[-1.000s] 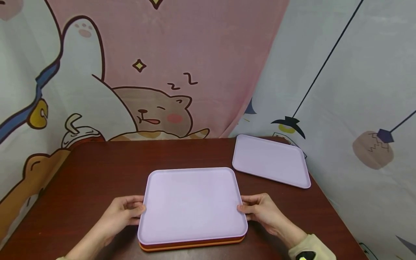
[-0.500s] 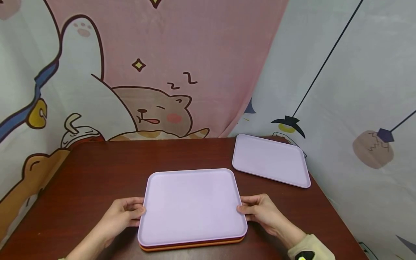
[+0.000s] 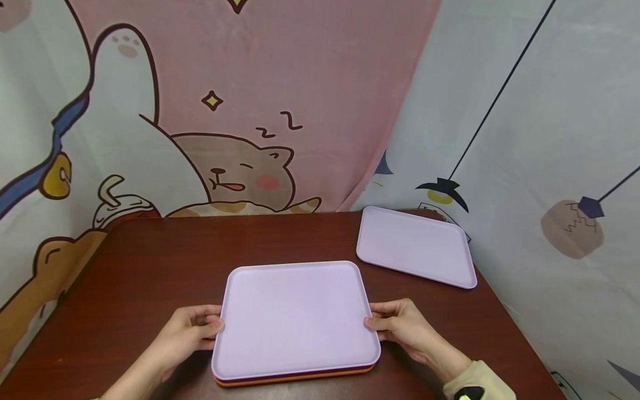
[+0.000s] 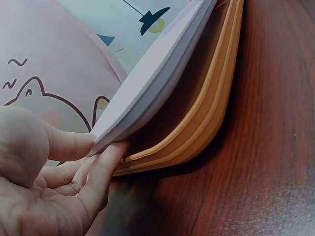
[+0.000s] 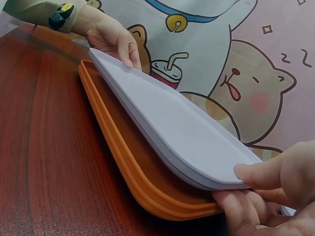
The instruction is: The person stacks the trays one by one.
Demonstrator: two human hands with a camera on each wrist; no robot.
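Has lowered the lilac tray slightly since a second ago, bringing its far edge a little closer and narrowing the strip of space above the orange tray. Has let the left hand dip a touch too, and barely shifted the right hand.

Nearest, shows a thin orange line under the front edge of the lilac tray. In both wrist views, has a ridged orange wall; cannot tell whether of one tray or two nested. Sits on the dark red-brown table. Just above, holds the lilac tray apart from it, with a dark gap along the sides. Looks pale, smooth and plain, with rounded corners and a low raised rim.

Holds it between the two hands, clamped at the left side by the left and at the right side by the right, thumbs on the rim and fingers underneath. On the right arm, wears a pale sleeve with a dark patch.

Farther back, beyond the right hand, can see a far tray, also lilac, set at an angle and reaching the table's right edge. Behind, can see a cartoon cloth with a sleepy animal and, above it, can read two Z-like marks.
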